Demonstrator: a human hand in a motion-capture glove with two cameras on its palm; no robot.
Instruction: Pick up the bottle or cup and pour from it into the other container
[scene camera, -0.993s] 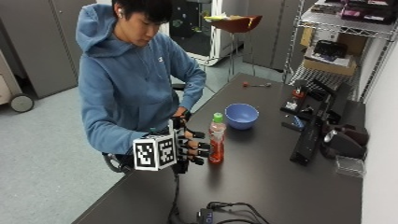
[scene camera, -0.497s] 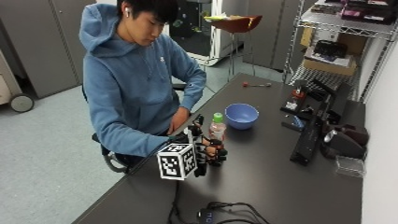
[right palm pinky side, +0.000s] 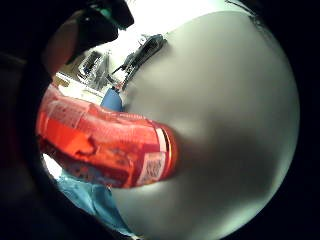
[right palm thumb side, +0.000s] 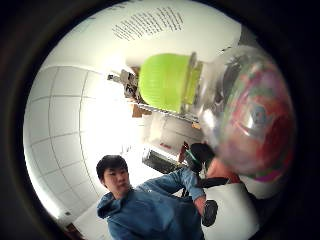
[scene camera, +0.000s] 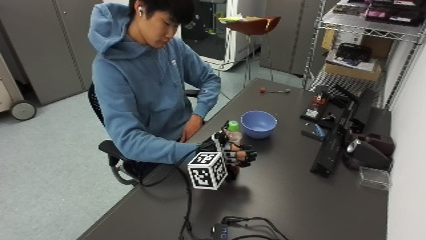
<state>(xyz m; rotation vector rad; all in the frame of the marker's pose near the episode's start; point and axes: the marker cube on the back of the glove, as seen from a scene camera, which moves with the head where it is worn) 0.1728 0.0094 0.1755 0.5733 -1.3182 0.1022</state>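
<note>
A dark counter (scene camera: 293, 200) ran along the wall. Black devices (scene camera: 336, 135) stood on its far side, with a clear plastic box (scene camera: 373, 177) beside them and a small red-tipped tool (scene camera: 273, 91) at the far end. A wire shelf (scene camera: 359, 45) held boxes. A stool (scene camera: 249, 25) stood behind the seated person's chair (scene camera: 116, 155).

One bottle (scene camera: 232, 131) (green-capped), one blue bowl (scene camera: 258, 124), one gloved hand (scene camera: 234, 154)
</note>
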